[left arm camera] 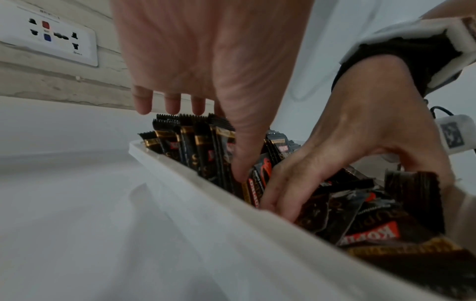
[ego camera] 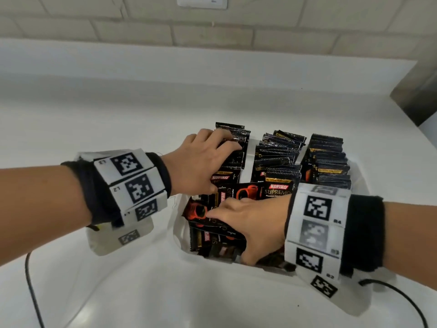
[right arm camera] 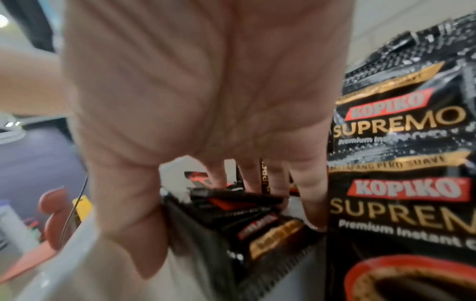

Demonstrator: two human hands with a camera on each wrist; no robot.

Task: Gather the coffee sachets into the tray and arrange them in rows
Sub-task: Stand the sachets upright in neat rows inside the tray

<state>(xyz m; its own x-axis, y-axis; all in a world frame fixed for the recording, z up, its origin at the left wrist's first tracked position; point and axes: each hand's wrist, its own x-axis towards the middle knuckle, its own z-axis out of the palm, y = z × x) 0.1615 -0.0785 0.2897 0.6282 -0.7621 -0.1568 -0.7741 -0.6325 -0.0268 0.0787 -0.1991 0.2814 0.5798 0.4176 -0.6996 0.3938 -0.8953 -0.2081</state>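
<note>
A white tray [ego camera: 179,235] on the counter holds black Kopiko coffee sachets. Three upright rows fill its far part: a left row [ego camera: 237,136], a middle row [ego camera: 276,150] and a right row [ego camera: 328,157]. My left hand [ego camera: 220,162] grips the left row [left arm camera: 195,142], fingers curled over the tops and thumb down its front. Loose sachets [ego camera: 214,242] lie jumbled in the near part. My right hand [ego camera: 228,234] reaches into them, fingers spread on top and thumb underneath, pinching a bundle [right arm camera: 231,220]. In the left wrist view the right hand [left arm camera: 335,163] sits just inside the tray rim [left arm camera: 206,183].
The tray stands on a white counter [ego camera: 118,102] against a tiled wall with a socket plate [ego camera: 202,1]. A dark block [ego camera: 418,98] sits at the far right edge. Thin black cables [ego camera: 33,292] trail from both wrists over the near counter.
</note>
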